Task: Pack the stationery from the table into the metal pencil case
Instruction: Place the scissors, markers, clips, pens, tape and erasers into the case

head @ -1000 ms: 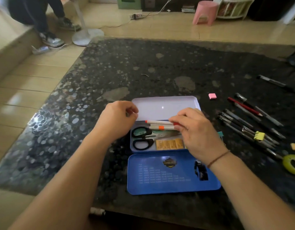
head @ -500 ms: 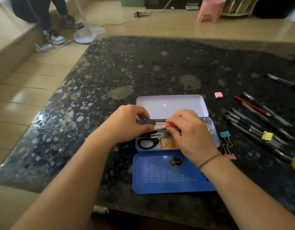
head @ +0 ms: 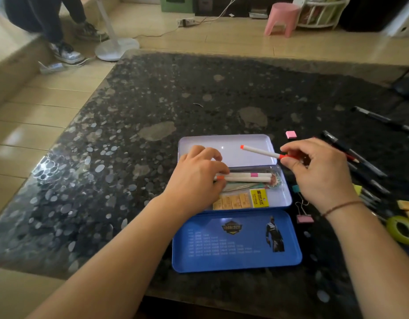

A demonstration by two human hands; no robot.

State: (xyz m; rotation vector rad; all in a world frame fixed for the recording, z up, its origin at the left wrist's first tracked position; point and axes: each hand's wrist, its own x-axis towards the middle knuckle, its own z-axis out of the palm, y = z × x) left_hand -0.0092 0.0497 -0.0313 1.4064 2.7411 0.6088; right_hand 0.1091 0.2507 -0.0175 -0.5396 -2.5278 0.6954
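Metal pencil case (head: 235, 199) lies open at the tabletop's (head: 153, 107) 6 o'clock edge, pale tray behind, blue lid (head: 233, 242) flat in front. Left hand (head: 196, 178) is down on the tray's 9 o'clock end, fingers (head: 219, 170) curled on 2 white markers (head: 245, 177) lying lengthwise. Right hand (head: 318, 171) hovers at the case's 3 o'clock side, pinching a white marker with orange ends (head: 261, 152) that points toward 10 o'clock over the raised inner panel. Inside the tray: tan strips (head: 232, 201) and a yellow packet (head: 258, 198). Off at 3 o'clock: dark pens (head: 369, 166), pink eraser (head: 291, 134), binder clips (head: 303, 215), green tape roll (head: 402, 229).
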